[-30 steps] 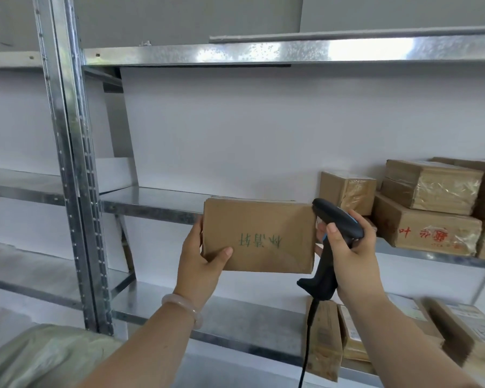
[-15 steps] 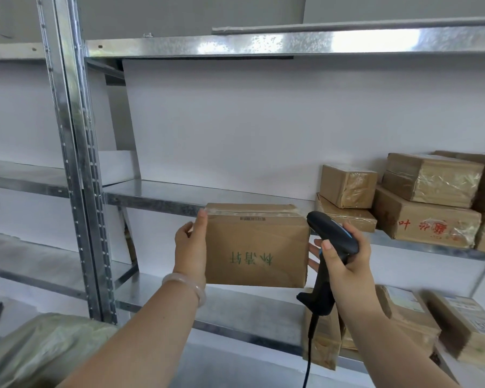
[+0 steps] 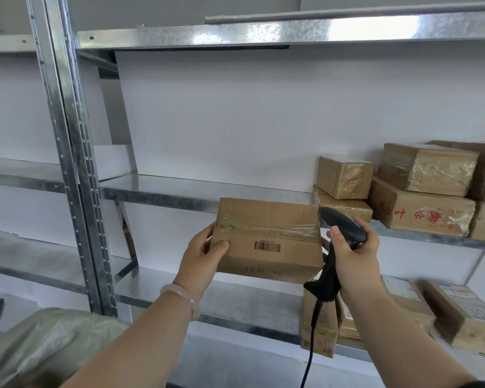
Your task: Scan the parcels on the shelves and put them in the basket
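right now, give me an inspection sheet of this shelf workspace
surface: galvanised metal shelf, steel upright at left
job's things: brown cardboard parcel held up, barcode label facing camera; taped cardboard boxes stacked at right on the shelf
clutter: crumpled pale green sack, lower left
hands: left hand grips the parcel's left edge; right hand holds black handheld scanner beside it
cables: black cable hangs from scanner handle
surroundings: white wall behind

The shelves (image 3: 179, 191) are made of galvanised metal, spangled and shiny. The parcel (image 3: 266, 261) is formed of matt brown cardboard and banded with glossy, wrinkled clear tape (image 3: 291, 232). The scanner (image 3: 345, 228) is moulded in smooth black plastic with a dull sheen. The boxes (image 3: 429, 169) are wrapped in crinkled glossy film. A pale, polished bracelet (image 3: 184, 299) is worn.
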The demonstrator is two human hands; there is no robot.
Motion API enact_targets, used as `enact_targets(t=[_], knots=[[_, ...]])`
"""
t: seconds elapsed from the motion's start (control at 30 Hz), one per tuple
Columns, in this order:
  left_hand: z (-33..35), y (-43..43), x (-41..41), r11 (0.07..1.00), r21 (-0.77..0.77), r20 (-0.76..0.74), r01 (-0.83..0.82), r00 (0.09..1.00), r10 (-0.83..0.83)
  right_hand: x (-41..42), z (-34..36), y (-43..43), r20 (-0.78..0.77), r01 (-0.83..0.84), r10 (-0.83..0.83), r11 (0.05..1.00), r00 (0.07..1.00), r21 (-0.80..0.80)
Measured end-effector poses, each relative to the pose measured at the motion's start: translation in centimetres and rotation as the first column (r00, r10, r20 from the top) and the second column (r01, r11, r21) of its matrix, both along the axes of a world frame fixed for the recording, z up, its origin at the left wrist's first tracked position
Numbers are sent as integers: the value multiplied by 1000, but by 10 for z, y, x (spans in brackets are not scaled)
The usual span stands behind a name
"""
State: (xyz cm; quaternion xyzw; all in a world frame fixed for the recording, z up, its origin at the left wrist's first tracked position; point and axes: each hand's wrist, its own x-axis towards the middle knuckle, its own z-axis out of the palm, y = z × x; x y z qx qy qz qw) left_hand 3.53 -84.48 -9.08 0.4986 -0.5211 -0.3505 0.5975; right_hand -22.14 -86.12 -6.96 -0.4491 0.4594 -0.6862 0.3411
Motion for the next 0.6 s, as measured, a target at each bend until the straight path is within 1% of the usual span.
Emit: enact_targets(t=[0.13,0.2,0.3,0.37,0.47,0.5,0.6], knots=[[-2,-3,5,997,61,54,46,997,-49,-1,-9,0,-53,-30,30,1000,998,1],[-4,-4,4,998,25,89,56,994,-58,-1,-15,0,-63,-50,51,999,997,5],[-9,-4,2,999,12,67,37,997,-38,0,-20,-1,-22,-88,88,996,996,17],[-15,-4,5,999,6,57,53,997,-53,0,-20,0,20,-107,107,994,994,20],[-22,-4,6,997,-17,84,77,994,-75,-3,-17,-3,100,-102,100,995,990,18],[-23,-4,6,997,-18,107,79,991,-76,-3,-17,-3,105,-96,92,995,990,25],[-25,-5,4,997,-26,197,67,979,-60,-2,-18,-2,16,-57,56,998,998,40]])
